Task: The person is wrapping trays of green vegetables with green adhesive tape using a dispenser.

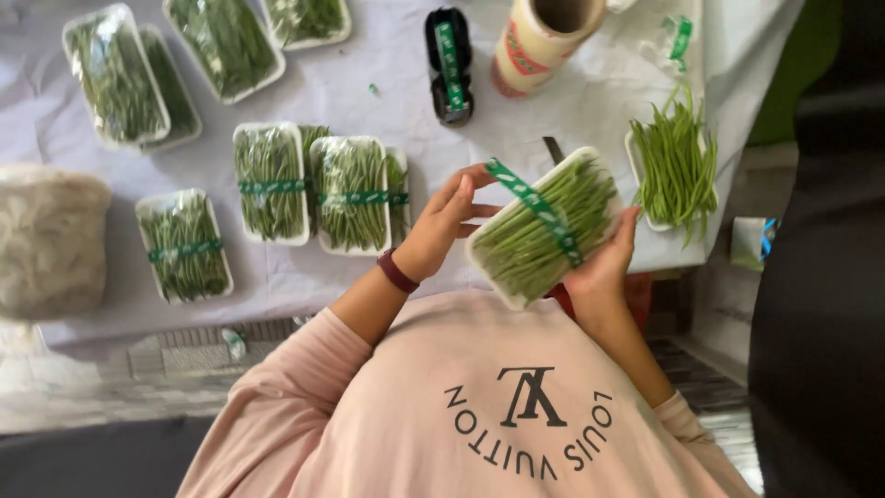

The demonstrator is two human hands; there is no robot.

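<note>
Fingers (461, 195) of your left hand (441, 231) pinched the loose end of the green tape (539, 210); your right hand (608, 263) gripped the wrapped bean tray (539, 231), held tilted above the table edge. That tilt could have let the band wrinkle or slip. Banded trays (304, 184) lay left, a tape dispenser (449, 65) and film roll (544, 37) beyond.
</note>
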